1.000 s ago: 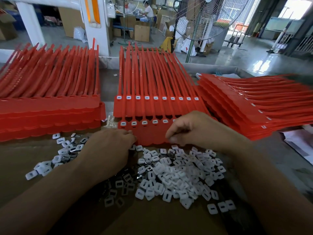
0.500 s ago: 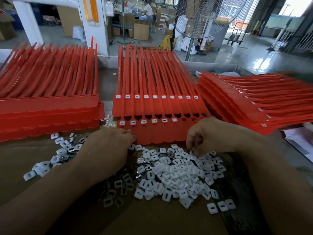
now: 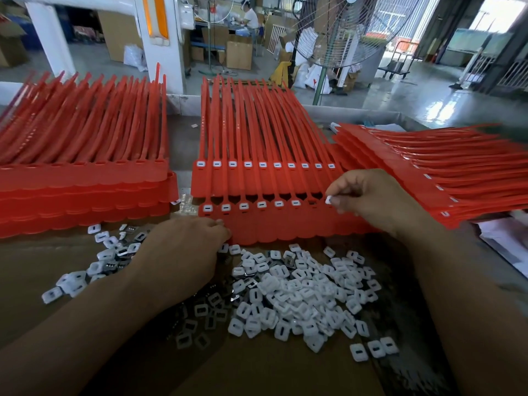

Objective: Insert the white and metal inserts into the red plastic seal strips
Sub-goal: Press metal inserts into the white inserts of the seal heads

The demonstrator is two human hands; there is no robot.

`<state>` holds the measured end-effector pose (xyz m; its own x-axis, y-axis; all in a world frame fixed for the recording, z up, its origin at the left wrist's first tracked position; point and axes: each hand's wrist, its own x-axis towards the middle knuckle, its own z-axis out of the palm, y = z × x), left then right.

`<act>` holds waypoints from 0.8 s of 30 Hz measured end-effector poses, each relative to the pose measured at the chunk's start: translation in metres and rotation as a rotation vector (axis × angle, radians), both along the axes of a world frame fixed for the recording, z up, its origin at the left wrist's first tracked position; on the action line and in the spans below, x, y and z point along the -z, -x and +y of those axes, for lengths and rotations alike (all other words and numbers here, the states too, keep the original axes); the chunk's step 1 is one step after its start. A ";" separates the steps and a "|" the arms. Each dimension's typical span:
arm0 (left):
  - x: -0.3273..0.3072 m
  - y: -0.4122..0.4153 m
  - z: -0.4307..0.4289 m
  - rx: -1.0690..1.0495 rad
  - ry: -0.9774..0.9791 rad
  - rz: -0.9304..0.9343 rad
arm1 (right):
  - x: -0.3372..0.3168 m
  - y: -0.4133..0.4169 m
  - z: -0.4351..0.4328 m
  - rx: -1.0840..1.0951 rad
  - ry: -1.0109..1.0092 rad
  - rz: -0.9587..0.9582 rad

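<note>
Pinching one white insert (image 3: 328,199) between thumb and forefinger, the right hand (image 3: 371,201) was at the right end of the near socket row on the centre strip set (image 3: 285,227). Its fingers (image 3: 338,192) were clamped on that insert, which sat tilted, not yet seated. The left hand (image 3: 185,247) lay at the set's near edge, fingers curled, tips against the red plastic. Whether they gripped or merely steadied it: could not tell.

Risks, in my judgement:
- The socket (image 3: 313,202) just left of the held insert looked empty, so it may get skipped.
- Tilted entry could seat the insert crooked or jam it.
- The part is small and smooth. A slip would drop it back into the loose pile (image 3: 300,295).
- The strip set is thin and flexible. If the left hand eased off, the row could shift under pressure.
- Metal pieces (image 3: 289,261) lay mixed through the pile, so a wrong or incomplete pick is possible.

Materials: strips were red semi-gloss plastic, w/ long narrow tails fanned away and flat scallop-edged tabs nearest. Far row (image 3: 265,164) fully fitted; near row had six fitted. Inserts were matt white rounded squares, each w/ a central slot. Metal pieces were small, shiny and darker. Table (image 3: 257,372) was faced w/ brown card.
</note>
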<state>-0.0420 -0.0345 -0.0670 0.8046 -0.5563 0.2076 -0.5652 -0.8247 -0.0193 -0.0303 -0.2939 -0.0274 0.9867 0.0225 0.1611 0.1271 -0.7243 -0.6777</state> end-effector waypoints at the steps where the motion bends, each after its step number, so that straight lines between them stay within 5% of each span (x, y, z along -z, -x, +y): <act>1: 0.000 0.000 0.000 0.001 0.000 0.000 | 0.003 -0.003 0.001 0.029 -0.002 -0.034; 24: -0.001 0.001 -0.001 0.019 -0.008 -0.002 | 0.030 -0.026 0.015 0.045 0.129 0.005</act>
<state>-0.0430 -0.0351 -0.0658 0.7939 -0.5728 0.2041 -0.5803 -0.8139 -0.0271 -0.0048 -0.2784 -0.0575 0.9879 -0.0015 0.1550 0.0897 -0.8102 -0.5793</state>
